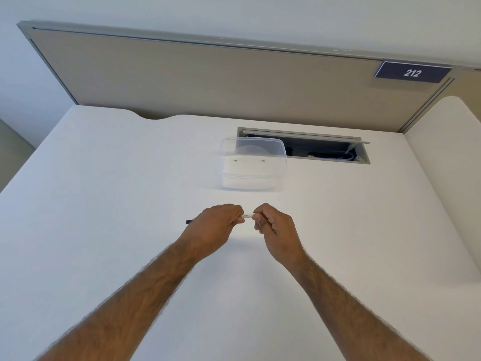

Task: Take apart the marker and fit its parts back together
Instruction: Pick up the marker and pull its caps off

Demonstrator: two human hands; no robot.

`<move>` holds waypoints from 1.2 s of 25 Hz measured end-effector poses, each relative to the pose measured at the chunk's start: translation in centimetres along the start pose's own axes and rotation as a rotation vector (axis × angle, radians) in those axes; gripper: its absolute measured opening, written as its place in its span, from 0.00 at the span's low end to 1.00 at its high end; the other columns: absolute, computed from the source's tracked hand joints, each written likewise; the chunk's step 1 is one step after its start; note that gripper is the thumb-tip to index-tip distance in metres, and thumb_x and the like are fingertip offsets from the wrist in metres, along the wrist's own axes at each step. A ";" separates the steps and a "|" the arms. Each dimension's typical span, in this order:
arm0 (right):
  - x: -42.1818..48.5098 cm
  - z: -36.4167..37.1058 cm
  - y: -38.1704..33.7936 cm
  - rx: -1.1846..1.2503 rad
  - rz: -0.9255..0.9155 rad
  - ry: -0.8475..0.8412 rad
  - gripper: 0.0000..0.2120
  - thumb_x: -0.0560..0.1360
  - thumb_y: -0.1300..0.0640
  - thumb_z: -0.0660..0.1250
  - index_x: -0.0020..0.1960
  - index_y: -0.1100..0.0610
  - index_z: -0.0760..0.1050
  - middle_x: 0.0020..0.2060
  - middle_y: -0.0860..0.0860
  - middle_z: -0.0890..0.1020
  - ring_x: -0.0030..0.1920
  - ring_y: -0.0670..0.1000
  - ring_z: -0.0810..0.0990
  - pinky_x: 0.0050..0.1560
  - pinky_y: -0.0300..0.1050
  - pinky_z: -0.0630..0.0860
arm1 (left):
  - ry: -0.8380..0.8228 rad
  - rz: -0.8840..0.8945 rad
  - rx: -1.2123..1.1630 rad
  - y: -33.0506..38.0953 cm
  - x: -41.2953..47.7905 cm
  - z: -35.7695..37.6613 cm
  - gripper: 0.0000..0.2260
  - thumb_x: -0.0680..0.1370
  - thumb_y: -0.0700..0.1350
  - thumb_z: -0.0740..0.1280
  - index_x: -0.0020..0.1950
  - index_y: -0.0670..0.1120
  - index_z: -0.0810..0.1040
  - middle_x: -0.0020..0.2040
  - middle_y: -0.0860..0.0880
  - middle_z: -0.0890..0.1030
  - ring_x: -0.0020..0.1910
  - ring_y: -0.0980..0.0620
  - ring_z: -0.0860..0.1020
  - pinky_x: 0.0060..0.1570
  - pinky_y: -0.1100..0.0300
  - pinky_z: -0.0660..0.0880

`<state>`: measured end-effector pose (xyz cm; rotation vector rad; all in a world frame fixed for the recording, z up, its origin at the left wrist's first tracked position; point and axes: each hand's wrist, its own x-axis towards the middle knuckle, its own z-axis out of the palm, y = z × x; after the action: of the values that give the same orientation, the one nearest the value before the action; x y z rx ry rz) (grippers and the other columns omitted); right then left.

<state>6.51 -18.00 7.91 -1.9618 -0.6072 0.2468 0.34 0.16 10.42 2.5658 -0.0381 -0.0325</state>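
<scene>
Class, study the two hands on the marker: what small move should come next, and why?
Probably pull the hands apart along the marker's length. The left hand and right hand each grip one end, with only a short white stretch showing between them, and no part looks separated yet.

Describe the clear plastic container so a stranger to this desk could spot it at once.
Start at the white desk and find the open cable hatch cut into its far side, below the purple 212 sign. The clear plastic container sits at the hatch's left end, overlapping its corner. It is the only see-through box here, lying beyond the hands and apart from them.
</scene>
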 end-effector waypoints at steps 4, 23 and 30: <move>-0.2 0.5 -0.1 0.090 0.096 0.006 0.12 0.81 0.64 0.60 0.41 0.57 0.74 0.30 0.49 0.78 0.32 0.46 0.73 0.36 0.42 0.70 | 0.055 0.048 0.123 -0.2 -0.3 0.1 0.07 0.83 0.44 0.63 0.46 0.46 0.75 0.36 0.55 0.73 0.37 0.50 0.70 0.36 0.53 0.72; -0.7 0.3 0.1 0.149 0.207 0.021 0.17 0.84 0.59 0.59 0.36 0.57 0.70 0.27 0.49 0.75 0.28 0.47 0.69 0.32 0.43 0.67 | -0.036 -0.111 0.075 1.8 0.7 -0.9 0.09 0.83 0.48 0.63 0.53 0.48 0.82 0.47 0.53 0.78 0.45 0.50 0.78 0.38 0.58 0.70; 0.0 0.7 0.0 0.132 0.279 -0.024 0.19 0.84 0.51 0.60 0.35 0.56 0.73 0.25 0.46 0.74 0.28 0.47 0.70 0.34 0.45 0.68 | -0.042 -0.106 0.012 1.4 0.2 -1.1 0.06 0.83 0.48 0.63 0.49 0.50 0.78 0.45 0.54 0.75 0.42 0.52 0.75 0.39 0.56 0.72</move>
<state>6.23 -17.50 7.57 -1.9137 -0.3212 0.4722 0.52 -0.42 12.05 2.5763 0.0815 -0.1271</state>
